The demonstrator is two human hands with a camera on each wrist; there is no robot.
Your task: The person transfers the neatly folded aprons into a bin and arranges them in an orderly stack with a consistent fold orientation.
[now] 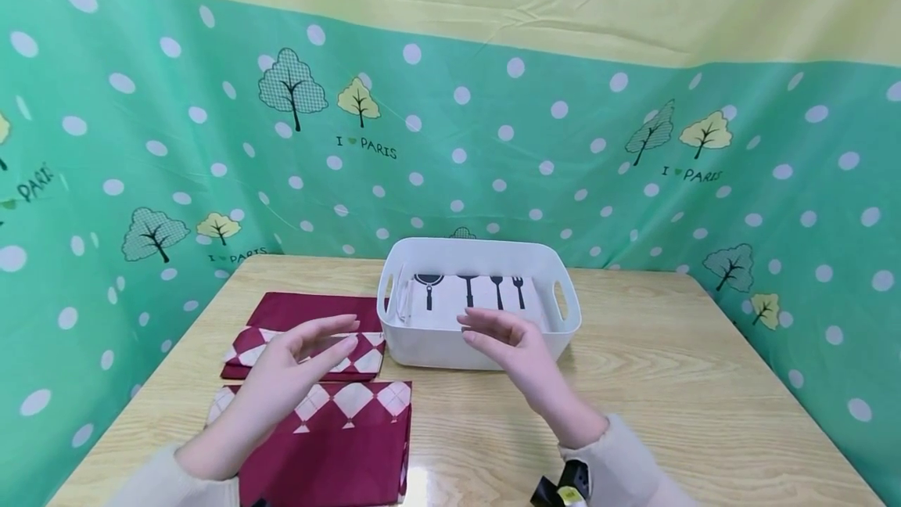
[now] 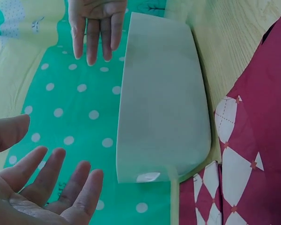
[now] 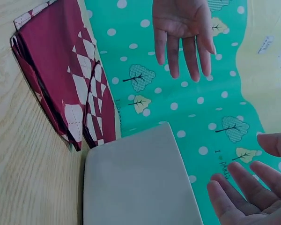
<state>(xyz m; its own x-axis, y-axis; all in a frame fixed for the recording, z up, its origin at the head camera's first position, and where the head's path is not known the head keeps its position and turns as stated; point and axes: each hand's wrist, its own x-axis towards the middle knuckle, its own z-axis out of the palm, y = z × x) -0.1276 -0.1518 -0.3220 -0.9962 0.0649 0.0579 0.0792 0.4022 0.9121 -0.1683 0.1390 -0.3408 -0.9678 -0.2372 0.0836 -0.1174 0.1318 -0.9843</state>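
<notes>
Both hands hover in front of a white plastic basket (image 1: 450, 349), palms facing each other and fingers loosely bent. Nothing is in the left hand (image 1: 285, 382), which overlaps two folded maroon cloths in the head view. The right hand (image 1: 517, 358) is likewise bare, just before the basket's front wall. Inside the basket lies a folded white cloth (image 1: 450, 303) printed with dark kitchen utensils. The nearer maroon cloth (image 1: 331, 460) has a white diamond pattern along its far edge; the farther maroon cloth (image 1: 310, 310) lies beside the basket's left end.
A wooden table (image 1: 655, 366) carries all of these. Behind and at both sides hangs a green and yellow curtain (image 1: 486, 155) with white dots and trees, close to the table's back edge. A black strap device (image 1: 573, 480) sits at the right wrist.
</notes>
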